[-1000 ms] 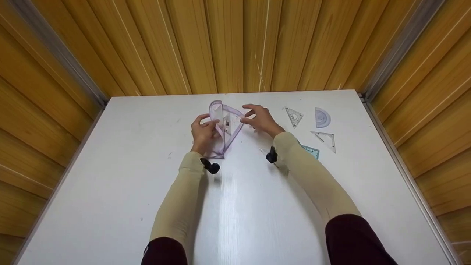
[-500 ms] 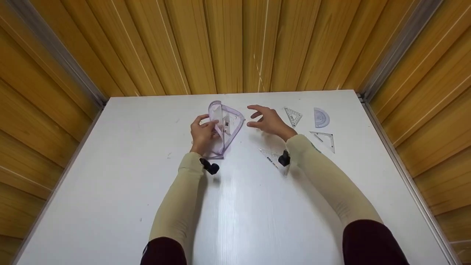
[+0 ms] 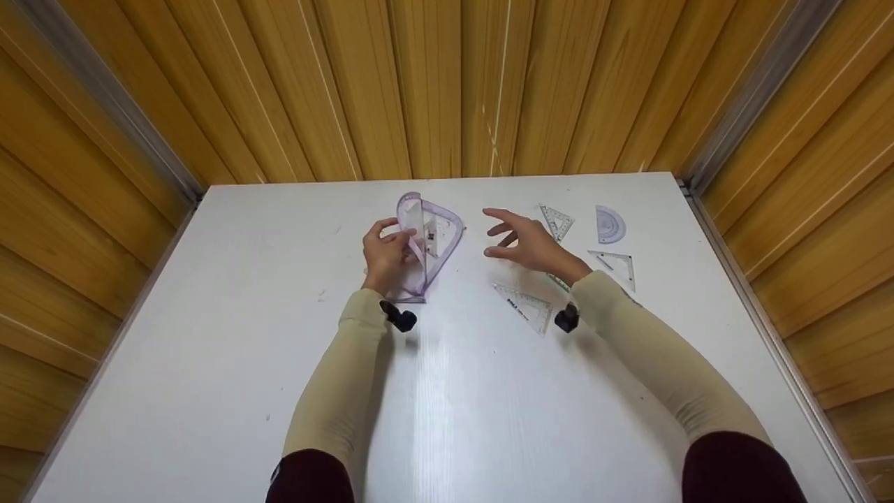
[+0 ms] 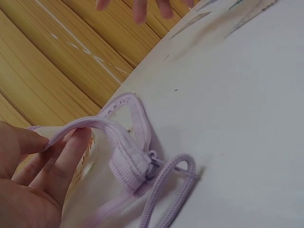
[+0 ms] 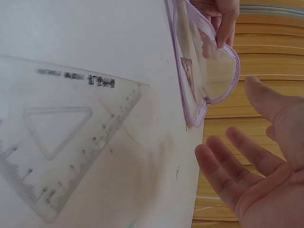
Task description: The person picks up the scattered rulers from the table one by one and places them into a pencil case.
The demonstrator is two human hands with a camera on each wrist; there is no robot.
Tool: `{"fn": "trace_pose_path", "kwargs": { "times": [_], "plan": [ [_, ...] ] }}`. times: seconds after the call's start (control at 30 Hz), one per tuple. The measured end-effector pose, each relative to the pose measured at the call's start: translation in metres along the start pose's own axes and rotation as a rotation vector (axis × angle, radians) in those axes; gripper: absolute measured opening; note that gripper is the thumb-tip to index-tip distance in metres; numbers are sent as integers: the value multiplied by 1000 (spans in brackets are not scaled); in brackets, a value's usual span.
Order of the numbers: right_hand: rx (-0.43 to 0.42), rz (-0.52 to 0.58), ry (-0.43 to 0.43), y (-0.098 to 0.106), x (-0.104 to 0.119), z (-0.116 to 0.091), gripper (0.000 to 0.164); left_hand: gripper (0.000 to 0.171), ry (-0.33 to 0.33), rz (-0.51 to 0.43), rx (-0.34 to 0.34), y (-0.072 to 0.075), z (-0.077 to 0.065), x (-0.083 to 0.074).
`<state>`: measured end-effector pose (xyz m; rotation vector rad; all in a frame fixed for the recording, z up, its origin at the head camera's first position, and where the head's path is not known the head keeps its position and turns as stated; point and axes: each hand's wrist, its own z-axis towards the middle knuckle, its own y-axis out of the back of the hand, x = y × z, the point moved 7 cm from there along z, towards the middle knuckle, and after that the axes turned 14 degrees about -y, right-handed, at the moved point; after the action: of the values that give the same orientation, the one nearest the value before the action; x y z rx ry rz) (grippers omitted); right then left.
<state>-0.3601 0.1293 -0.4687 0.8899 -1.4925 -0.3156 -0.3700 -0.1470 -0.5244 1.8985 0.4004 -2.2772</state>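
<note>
Head view: both my hands are over the counter [image 3: 230,314], the left at the pouch [image 3: 424,258], the right just beside it.
Left hand [image 3: 384,255]: thumb and fingers pinch the pouch's lilac edge, that side raised.
Right hand [image 3: 527,244]: fingers spread and loosely bent, thumb well away from them; it holds nothing and doesn't touch the pouch.
Pouch: clear with lilac trim, on the far half of the counter; something small and printed shows within it, but I can't tell what.
Cord [image 4: 159,185]: a lilac loop on the pouch's zip, near my left hand.
Big triangle [image 5: 78,137]: clear, flat, nearer me than my right hand.
Green piece [image 3: 557,281]: mostly hidden by my right arm, shape unclear.
Small triangle [image 3: 549,218]: just behind my right hand.
Protractor [image 3: 610,223]: right of the small triangle.
Other triangle [image 3: 626,265]: nearer me than the protractor.
Sleeves [image 3: 332,377]: cream, dark maroon higher up.
Wall [image 3: 433,91]: wood-patterned, behind the counter.
</note>
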Motion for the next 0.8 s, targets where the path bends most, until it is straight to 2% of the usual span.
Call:
{"fn": "trace_pose_path", "kwargs": {
  "times": [0.3, 0.57, 0.8],
  "plan": [
    [9, 3, -5, 7, -19, -26, 85, 34, 6, 13, 2, -1, 0, 2],
    [26, 43, 60, 10, -25, -45, 89, 33, -5, -8, 3, -3, 2, 1],
    [42, 64, 57, 12, -35, -61, 93, 31, 8, 18, 14, -5, 2, 2]
  ]
}}
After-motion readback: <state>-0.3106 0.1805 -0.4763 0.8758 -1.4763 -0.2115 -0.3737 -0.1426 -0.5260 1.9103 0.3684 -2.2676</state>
